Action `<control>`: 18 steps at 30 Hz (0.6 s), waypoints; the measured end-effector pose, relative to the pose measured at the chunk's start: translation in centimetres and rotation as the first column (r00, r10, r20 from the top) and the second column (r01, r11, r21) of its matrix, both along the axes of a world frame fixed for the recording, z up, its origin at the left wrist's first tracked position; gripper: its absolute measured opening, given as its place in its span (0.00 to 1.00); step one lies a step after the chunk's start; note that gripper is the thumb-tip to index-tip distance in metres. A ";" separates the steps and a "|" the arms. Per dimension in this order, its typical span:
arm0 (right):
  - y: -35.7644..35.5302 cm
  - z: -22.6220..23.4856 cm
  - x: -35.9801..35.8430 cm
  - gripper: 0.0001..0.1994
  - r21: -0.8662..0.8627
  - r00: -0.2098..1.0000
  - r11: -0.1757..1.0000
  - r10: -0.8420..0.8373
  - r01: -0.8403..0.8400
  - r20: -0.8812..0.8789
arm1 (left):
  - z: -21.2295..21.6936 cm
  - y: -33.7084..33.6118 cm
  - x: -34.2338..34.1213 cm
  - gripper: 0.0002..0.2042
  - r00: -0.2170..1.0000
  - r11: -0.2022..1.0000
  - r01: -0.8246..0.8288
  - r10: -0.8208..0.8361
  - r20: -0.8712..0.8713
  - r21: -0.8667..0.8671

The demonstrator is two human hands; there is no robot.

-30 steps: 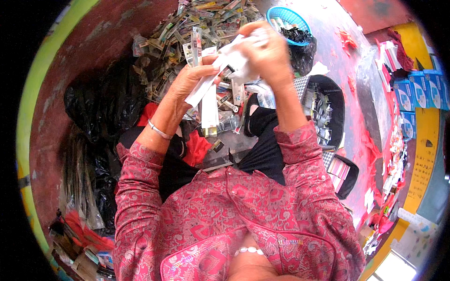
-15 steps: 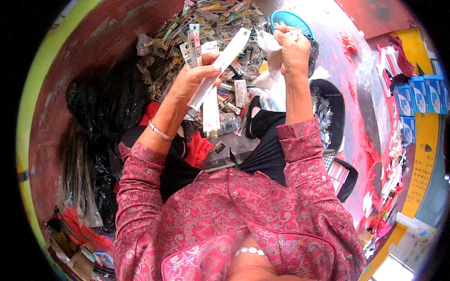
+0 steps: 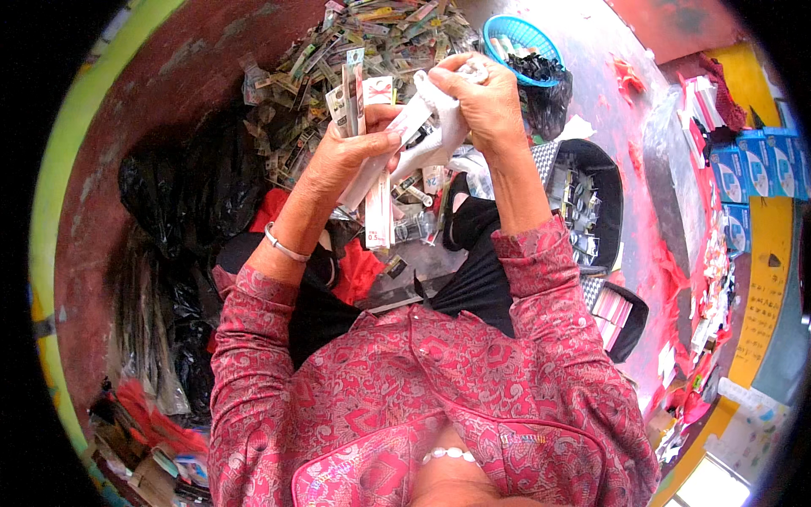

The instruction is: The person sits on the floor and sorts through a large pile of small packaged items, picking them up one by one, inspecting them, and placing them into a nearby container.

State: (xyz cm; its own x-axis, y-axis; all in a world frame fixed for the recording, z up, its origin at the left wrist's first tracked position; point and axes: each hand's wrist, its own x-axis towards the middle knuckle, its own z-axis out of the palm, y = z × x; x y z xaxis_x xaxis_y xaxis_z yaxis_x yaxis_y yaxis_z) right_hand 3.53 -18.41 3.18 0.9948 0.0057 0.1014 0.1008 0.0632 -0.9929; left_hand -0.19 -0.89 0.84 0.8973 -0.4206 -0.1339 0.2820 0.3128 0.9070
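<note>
My left hand is closed round several slim packets, which stick up above its fingers. A narrow white printed packet hangs down below the same hand. Slanting under the left thumb is a long flat white strip, its upper end now covered. My right hand grips a crumpled white cloth, which lies over the strip's upper end, close to the left fingers. Beyond both hands spreads a large heap of slim packets.
A blue basket stands beyond my right hand, next to a black plastic bag. Right of my knee are a black-lined bin of small packets and a smaller box. Dark plastic bags lie at the left.
My right hand has moved left and slightly nearer, bringing the white cloth onto the strip's upper end. The left hand keeps its hold almost in place.
</note>
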 end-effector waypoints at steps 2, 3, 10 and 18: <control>-0.1 0.0 0.2 0.05 0.013 0.991 0.993 -0.120 0.120 0.052 | 0.1 -0.1 -0.1 0.20 1.000 1.000 -0.008 0.008 -0.008 -0.025; -0.3 -0.1 0.4 0.05 0.014 0.980 0.984 -0.177 0.176 0.089 | 0.2 -0.2 -0.2 0.20 1.000 0.999 -0.011 0.011 -0.011 -0.038; -2.3 0.0 1.8 0.06 0.359 0.952 0.888 -0.307 0.288 -0.006 | -0.1 0.2 0.1 0.17 1.000 0.996 -0.027 0.027 -0.005 -0.091; -0.3 0.0 0.2 0.21 0.451 0.982 0.892 0.109 -0.030 -0.152 | -0.6 -0.5 0.4 0.19 0.990 0.989 -0.138 0.137 0.035 0.044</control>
State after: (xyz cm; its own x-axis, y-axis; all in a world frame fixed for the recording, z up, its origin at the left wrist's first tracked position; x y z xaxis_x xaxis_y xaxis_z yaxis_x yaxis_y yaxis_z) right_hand 3.75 -18.71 3.13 0.9959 0.0692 -0.0590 -0.0859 0.5027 -0.8602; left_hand 0.25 -1.42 0.19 0.9502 -0.2870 -0.1211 0.2103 0.3041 0.9291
